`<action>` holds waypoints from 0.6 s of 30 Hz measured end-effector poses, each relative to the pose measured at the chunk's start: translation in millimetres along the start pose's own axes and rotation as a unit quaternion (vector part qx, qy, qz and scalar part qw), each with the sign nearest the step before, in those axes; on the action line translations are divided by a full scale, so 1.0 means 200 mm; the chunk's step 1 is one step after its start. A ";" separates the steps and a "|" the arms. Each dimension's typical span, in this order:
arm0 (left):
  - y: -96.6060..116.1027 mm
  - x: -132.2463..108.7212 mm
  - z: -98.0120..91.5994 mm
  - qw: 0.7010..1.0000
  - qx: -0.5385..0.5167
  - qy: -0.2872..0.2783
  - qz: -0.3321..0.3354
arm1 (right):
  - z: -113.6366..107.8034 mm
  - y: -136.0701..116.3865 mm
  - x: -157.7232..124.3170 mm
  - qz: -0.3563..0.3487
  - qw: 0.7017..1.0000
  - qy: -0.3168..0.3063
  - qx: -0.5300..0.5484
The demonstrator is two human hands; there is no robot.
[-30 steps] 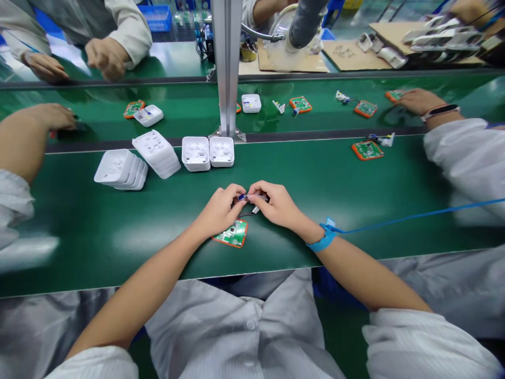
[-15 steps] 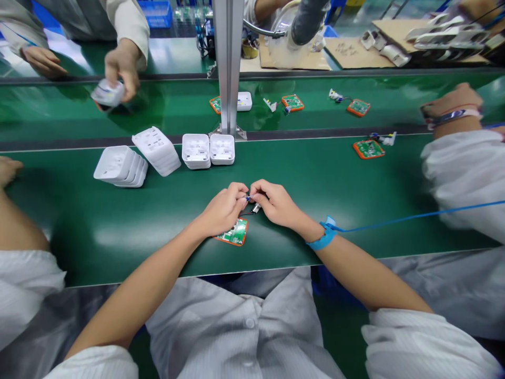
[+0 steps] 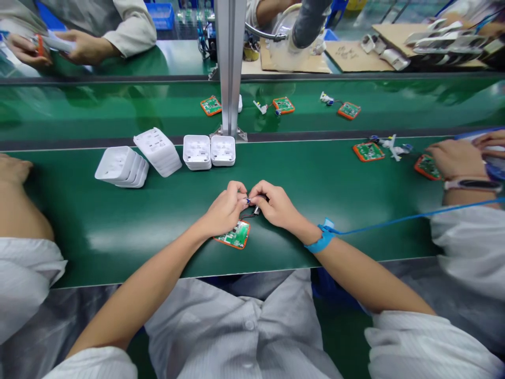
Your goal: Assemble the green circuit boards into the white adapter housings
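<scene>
My left hand [image 3: 223, 210] and my right hand [image 3: 276, 204] meet fingertip to fingertip over the near green belt [image 3: 118, 221]. Both pinch a small blue-tipped connector [image 3: 249, 200] on thin black wires. Those wires lead down to a green circuit board with an orange rim [image 3: 236, 235], lying flat under my left hand. A blue strap [image 3: 321, 237] circles my right wrist, and its blue cord [image 3: 414, 216] runs off to the right.
Stacks of white plastic housings [image 3: 122, 167] [image 3: 158, 151] [image 3: 209, 151] stand behind my hands, by a metal post [image 3: 230, 68]. More boards [image 3: 367, 151] [image 3: 211, 105] [image 3: 349, 110] lie on both belts. Co-workers' hands are at the left edge [image 3: 11, 171], the right [image 3: 457, 158] and the far left [image 3: 82, 47].
My hands have stayed pinched on the connector. The boards on the far belt have slid left. The far worker lifted a white housing off it, and the right co-worker's hand came to the near belt.
</scene>
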State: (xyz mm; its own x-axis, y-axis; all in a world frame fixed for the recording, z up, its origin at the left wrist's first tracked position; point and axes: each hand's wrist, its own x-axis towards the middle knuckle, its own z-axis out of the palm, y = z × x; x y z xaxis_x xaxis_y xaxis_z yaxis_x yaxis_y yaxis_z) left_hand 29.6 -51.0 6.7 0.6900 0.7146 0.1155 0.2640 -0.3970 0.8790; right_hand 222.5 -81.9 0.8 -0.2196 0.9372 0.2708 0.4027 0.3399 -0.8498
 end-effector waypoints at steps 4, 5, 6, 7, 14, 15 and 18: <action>0.00 -0.01 0.03 0.999 0.029 0.023 -0.021 | 0.02 0.00 -0.01 0.016 1.000 0.005 -0.009; 0.00 -0.01 0.03 0.998 0.050 0.024 -0.025 | 0.03 -0.01 -0.01 0.015 1.000 0.000 -0.020; 0.01 -0.02 0.03 0.996 0.076 0.025 -0.028 | 0.02 -0.02 -0.01 0.010 0.999 -0.005 -0.036; 0.02 -0.02 0.03 0.995 0.099 0.016 -0.026 | 0.01 -0.02 -0.01 0.002 0.998 -0.006 -0.057; 0.14 0.05 -0.36 0.924 0.377 0.046 0.045 | -0.18 -0.01 0.04 0.017 0.978 -0.180 -0.108; 0.15 0.09 -0.44 0.902 0.429 0.042 0.032 | -0.20 0.00 0.04 0.020 0.972 -0.198 -0.127; 0.16 0.21 -0.63 0.852 0.523 -0.014 -0.024 | -0.23 0.03 0.02 -0.012 0.951 -0.108 -0.289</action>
State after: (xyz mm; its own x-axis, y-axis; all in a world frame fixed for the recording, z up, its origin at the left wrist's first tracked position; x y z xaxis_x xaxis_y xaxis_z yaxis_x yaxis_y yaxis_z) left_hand -17.7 39.0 97.7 0.6739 0.7358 0.0664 0.7380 -0.6747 -0.0134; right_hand 264.9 -73.0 17.8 -0.3872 0.9122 0.1342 0.8025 0.4051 -0.4380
